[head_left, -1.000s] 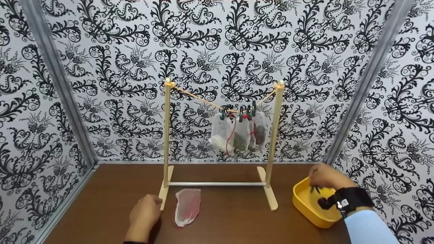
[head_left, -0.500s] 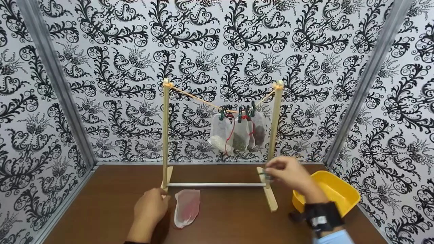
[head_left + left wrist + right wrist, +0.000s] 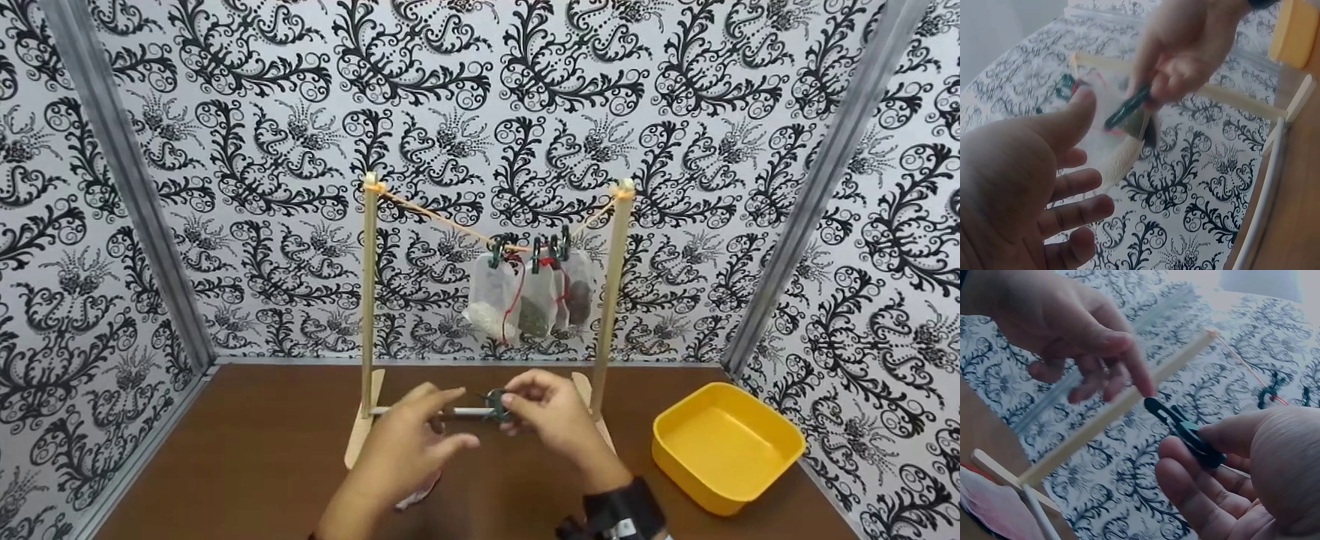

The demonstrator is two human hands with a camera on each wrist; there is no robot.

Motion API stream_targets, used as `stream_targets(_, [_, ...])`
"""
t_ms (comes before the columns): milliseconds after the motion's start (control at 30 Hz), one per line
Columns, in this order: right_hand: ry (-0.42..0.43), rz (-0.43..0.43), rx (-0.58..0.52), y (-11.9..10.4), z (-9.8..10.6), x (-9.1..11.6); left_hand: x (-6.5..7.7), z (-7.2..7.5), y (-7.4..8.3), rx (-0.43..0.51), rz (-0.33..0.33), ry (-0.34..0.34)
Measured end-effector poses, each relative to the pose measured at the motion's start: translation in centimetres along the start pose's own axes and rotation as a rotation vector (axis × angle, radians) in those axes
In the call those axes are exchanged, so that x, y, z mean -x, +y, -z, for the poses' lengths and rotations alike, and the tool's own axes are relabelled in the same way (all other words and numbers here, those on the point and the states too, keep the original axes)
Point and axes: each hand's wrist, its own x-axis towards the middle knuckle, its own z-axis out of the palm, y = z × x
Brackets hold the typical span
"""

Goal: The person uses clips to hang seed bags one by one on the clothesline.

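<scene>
Between thumb and fingers, my right hand (image 3: 551, 412) pinches a dark green clothespin (image 3: 1185, 433), low in front of the wooden drying rack (image 3: 369, 300). My left hand (image 3: 405, 442) is held out beside it with fingers and thumb spread and nothing in its grasp; in the right wrist view, one left fingertip comes right up to the clothespin's end. Beneath the left hand, a pinkish mesh pouch (image 3: 418, 493) lies on the table, mostly hidden. Behind both hands, filled white mesh pouches (image 3: 491, 300) with red cords hang from the rack's orange string (image 3: 435, 214) by green clothespins (image 3: 535, 255).
A yellow tub (image 3: 720, 450) stands on the brown table (image 3: 247, 450) to the right of the rack. The rack's white crossbar (image 3: 469, 412) runs low between its posts. Patterned walls (image 3: 480, 90) enclose the table at the back and sides.
My right hand has come out of the yellow tub and moved left with the clothespin. The left hand has left the rack's foot, moved right over the flat pouch and spread its fingers.
</scene>
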Motion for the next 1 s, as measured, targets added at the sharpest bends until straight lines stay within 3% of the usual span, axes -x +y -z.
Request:
stream_targets(267, [-0.08, 0.026, -0.051, 0.5, -2.3, 0.3, 0.2, 0.0, 0.7, -0.017, -0.049, 0.019])
stream_targets(467, [-0.077, -0.003, 0.0, 1.8, -4.0, 0.4, 0.6, 1.7, 0.3, -0.109, -0.029, 0.073])
stream_targets(567, [-0.137, -0.012, 0.142, 3.1, -4.9, 0.4, 0.7, 2.8, -0.1, -0.154, 0.018, 0.096])
stream_targets(667, [-0.218, 0.032, 0.372, 4.6, -5.7, 0.5, 0.8, 3.7, -0.7, -0.193, 0.054, 0.116])
stream_targets(867, [-0.451, 0.226, 0.821, 6.5, -7.0, 1.6, 1.2, 4.7, -1.2, -0.257, 0.065, 0.187])
stream_targets(1000, [-0.558, 0.303, 0.983, 7.1, -7.6, 2.4, 1.3, 4.7, -1.4, -0.281, 0.049, 0.231])
